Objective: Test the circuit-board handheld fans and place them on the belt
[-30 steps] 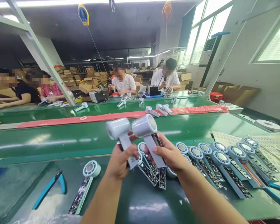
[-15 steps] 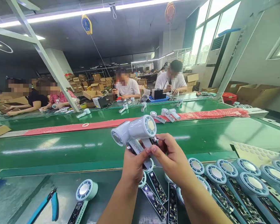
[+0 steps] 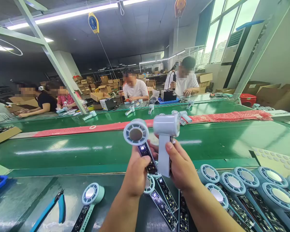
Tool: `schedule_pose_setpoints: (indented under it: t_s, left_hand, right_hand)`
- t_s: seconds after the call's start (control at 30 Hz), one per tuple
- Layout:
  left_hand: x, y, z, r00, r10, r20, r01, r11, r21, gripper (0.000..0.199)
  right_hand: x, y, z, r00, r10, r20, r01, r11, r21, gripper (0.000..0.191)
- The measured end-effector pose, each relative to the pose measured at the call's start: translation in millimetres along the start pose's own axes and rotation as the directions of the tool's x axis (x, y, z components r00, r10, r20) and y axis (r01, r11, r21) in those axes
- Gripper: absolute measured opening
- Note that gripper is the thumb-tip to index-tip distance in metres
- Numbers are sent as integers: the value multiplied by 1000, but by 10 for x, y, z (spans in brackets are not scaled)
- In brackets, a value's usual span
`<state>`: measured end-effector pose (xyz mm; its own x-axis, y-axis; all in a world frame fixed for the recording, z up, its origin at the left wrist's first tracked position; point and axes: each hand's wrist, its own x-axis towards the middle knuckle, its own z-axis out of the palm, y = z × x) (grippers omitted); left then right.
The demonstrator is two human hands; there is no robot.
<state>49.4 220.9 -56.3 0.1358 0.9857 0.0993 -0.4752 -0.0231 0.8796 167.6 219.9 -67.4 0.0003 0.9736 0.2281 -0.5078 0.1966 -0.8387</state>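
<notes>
My left hand (image 3: pixel 136 172) is wrapped round the handle of a pale blue handheld fan (image 3: pixel 136 132), its round grille facing me and a lit display on the exposed circuit board. In my right hand (image 3: pixel 183 166) is a second fan (image 3: pixel 166 125), held upright by its smooth handle, its head side-on. The two fans are close together above the bench edge. Below my hands lie several fans with bare circuit boards (image 3: pixel 163 207), partly hidden by my arms. One more fan (image 3: pixel 93 194) rests on the bench to the left.
Blue-handled cutters (image 3: pixel 49 207) lie at the left front. Many fans (image 3: pixel 246 177) crowd the right side, beside a sheet of round stickers (image 3: pixel 275 159). Beyond the bench runs a green conveyor (image 3: pixel 70 148) with a red strip (image 3: pixel 106 126). Several people sit across it.
The fans have been turned and moved apart: the left one now shows its grille and lit board, the right one its smooth handle. The camera view has shifted slightly.
</notes>
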Motion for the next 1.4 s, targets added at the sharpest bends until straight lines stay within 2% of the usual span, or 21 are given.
schedule_pose_setpoints:
  t_s: [0.07, 0.13, 0.23, 0.37, 0.47, 0.6, 0.73, 0.83, 1.1, 1.4]
  left_hand:
    - [9, 60, -45, 997, -61, -47, 61, 998, 0, 47]
    - [23, 99, -79, 992, -108, -67, 114, 990, 79, 45]
    - [46, 105, -90, 998, -63, -28, 67, 985, 157, 52]
    - [66, 48, -35, 998, 56, -30, -54, 996, 65, 71]
    - [62, 9, 22, 999, 45, -11, -45, 999, 2, 68]
    - [38, -30, 54, 997, 79, 11, -78, 996, -47, 62]
    - [31, -86, 40, 989, 144, -44, -146, 988, -52, 62]
    - [35, -112, 42, 987, 153, -55, -157, 985, -76, 58]
    - [22, -51, 54, 988, 155, 3, -153, 978, -139, 47]
    - [23, -36, 62, 980, 201, -11, -200, 973, -116, 45]
  right_hand:
    - [38, -48, -41, 990, -55, -132, 52, 998, -28, 62]
    - [64, -101, -115, 974, -115, -193, 92, 988, -126, 58]
    - [70, -150, -210, 988, -87, -129, 54, 968, -245, 51]
    - [48, -140, -182, 997, -60, -42, 44, 949, -312, 45]
    - [37, -130, -101, 995, -98, 26, 101, 957, -271, 47]
    - [38, -135, -51, 969, -219, 119, 237, 957, -168, 46]
    - [47, -110, -79, 951, -293, 97, 302, 948, -101, 53]
    - [46, -89, -101, 951, -300, 78, 304, 952, -45, 51]
    - [29, -124, -73, 939, -318, 131, 321, 947, -1, 34]
    - [6, -126, -54, 945, -313, 97, 313, 950, 23, 36]
